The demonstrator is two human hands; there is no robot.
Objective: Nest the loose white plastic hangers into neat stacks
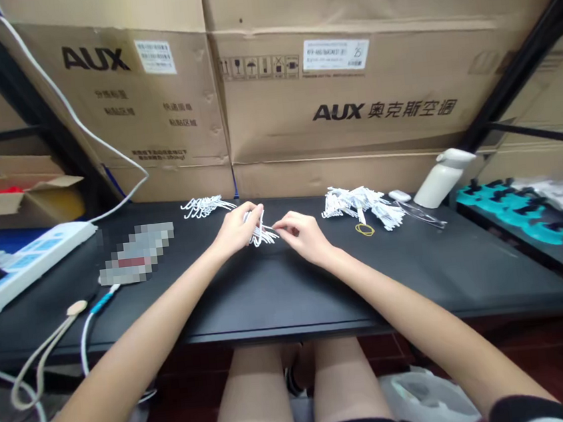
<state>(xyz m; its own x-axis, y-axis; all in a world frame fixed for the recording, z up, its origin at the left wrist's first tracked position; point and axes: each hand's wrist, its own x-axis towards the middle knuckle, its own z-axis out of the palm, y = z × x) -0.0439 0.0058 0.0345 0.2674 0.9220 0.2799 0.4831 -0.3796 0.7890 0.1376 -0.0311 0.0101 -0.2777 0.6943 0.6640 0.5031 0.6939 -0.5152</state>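
Note:
My left hand (237,230) is closed round a bunch of thin white hooks (262,235), whose ends stick out to the right. Close beside it, the thumb and fingers of my right hand (307,236) pinch the tip of one thin white hook from that bunch. Behind my left hand lies a loose group of white hooks (203,207), their curved ends pointing left. Past my right hand is a heap of bundled white hooks (353,201), with a yellow rubber band (364,230) at its front edge.
The black table (280,298) backs onto large cardboard boxes (272,118). At left are a white power strip (30,264), a blurred-out phone-like device (138,253) and cables. A cream bottle (442,179), glasses (425,214) and teal holders (510,214) stand at right.

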